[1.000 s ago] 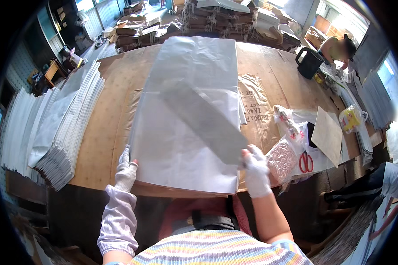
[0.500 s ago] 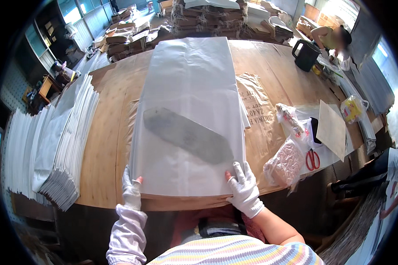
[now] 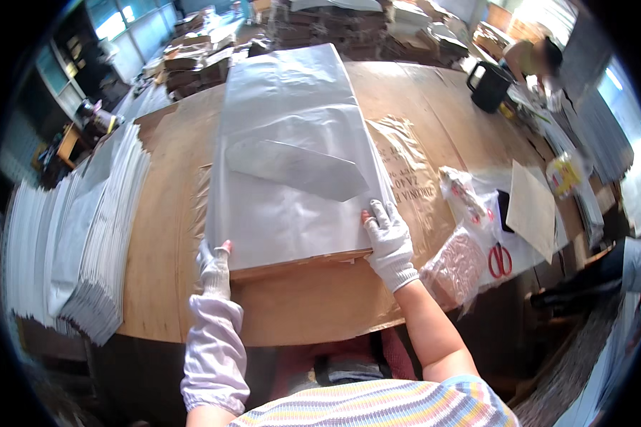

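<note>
A tall stack of white sheets or bags (image 3: 292,235) lies lengthwise on the wooden table before me; a loose upper layer is wrinkled and bulges. On it rests a flat grey plate (image 3: 313,171) with angled ends, tilted and partly blending into the white surface. My left hand (image 3: 214,263), in a white glove with the thumb tip bare, presses the stack's near left corner, fingers stretched along its side. At the near right edge lies my right hand (image 3: 388,238), gloved likewise, fingers stretched out and thumb on the top sheet. Brown sheeting shows under the stack.
Another white stack (image 3: 96,242) stands at the table's left. To the right are red-handled scissors (image 3: 500,260), a plastic bag of pinkish material (image 3: 452,267), a thin board (image 3: 533,210) and a black jug (image 3: 488,87). A person (image 3: 530,60) works at the far right.
The white stack has slid away from me and slightly left, baring more table at its near end. Both hands have moved forward with it, and the grey plate has shifted farther away.
</note>
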`<action>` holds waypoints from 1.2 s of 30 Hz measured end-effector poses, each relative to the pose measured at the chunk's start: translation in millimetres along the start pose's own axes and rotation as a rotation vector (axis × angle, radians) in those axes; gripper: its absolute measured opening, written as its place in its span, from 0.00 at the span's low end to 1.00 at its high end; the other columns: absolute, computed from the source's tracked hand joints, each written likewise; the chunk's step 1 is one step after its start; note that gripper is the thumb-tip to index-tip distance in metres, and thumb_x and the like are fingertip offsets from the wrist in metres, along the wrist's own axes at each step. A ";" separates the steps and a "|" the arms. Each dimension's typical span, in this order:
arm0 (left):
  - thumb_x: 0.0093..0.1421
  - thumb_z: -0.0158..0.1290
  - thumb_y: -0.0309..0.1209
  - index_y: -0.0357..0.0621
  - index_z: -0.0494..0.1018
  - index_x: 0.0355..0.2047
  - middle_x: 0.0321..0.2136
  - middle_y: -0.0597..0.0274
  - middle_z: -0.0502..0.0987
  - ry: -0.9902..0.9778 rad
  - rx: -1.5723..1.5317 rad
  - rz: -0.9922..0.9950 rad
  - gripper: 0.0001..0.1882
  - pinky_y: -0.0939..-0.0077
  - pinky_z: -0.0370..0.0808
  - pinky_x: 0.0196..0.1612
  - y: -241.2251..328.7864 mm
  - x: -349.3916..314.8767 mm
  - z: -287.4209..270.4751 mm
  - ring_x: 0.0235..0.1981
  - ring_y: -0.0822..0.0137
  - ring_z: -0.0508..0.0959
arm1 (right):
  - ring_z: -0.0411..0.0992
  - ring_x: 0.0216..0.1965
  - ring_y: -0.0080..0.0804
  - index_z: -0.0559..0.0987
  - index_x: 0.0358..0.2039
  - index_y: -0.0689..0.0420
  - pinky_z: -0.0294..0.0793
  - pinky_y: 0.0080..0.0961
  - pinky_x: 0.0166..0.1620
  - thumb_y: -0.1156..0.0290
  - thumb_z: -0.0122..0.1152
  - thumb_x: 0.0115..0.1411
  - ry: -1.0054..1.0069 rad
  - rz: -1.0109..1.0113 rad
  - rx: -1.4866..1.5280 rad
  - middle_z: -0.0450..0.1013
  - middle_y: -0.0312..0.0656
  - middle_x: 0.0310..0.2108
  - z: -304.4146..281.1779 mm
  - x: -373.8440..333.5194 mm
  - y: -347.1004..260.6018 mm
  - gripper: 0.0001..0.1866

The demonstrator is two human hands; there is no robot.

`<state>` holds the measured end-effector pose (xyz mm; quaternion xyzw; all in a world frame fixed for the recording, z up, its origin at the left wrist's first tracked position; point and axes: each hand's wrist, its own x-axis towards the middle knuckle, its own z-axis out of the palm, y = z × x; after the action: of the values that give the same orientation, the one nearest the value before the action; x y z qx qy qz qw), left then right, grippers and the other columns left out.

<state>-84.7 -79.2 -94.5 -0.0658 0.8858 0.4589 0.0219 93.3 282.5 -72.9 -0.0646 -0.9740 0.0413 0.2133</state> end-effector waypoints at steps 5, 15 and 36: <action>0.48 0.70 0.55 0.43 0.47 0.75 0.73 0.37 0.51 -0.157 0.301 0.533 0.63 0.50 0.53 0.74 -14.1 -17.7 -34.6 0.73 0.38 0.54 | 0.58 0.70 0.57 0.69 0.64 0.57 0.50 0.59 0.73 0.64 0.71 0.47 -0.056 -0.026 -0.056 0.64 0.54 0.68 -9.6 2.9 -12.0 0.42; 0.75 0.42 0.46 0.43 0.63 0.67 0.58 0.54 0.75 -0.344 -1.095 0.035 0.27 0.63 0.76 0.58 -59.7 81.6 39.5 0.57 0.62 0.77 | 0.67 0.62 0.62 0.73 0.60 0.59 0.59 0.64 0.68 0.71 0.58 0.58 0.083 -0.166 -0.187 0.71 0.53 0.61 30.4 31.6 8.0 0.28; 0.73 0.42 0.55 0.70 0.69 0.64 0.30 0.62 0.75 -0.246 -1.016 -0.402 0.23 0.64 0.71 0.22 77.6 199.1 102.4 0.22 0.67 0.72 | 0.56 0.72 0.53 0.64 0.69 0.55 0.56 0.50 0.73 0.60 0.82 0.39 -0.142 -0.015 -0.217 0.59 0.47 0.71 95.3 187.8 72.6 0.56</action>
<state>-294.8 29.4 -110.5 -0.1817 0.5141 0.8192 0.1778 -108.1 376.1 -90.1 -0.0767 -0.9858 -0.0614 0.1362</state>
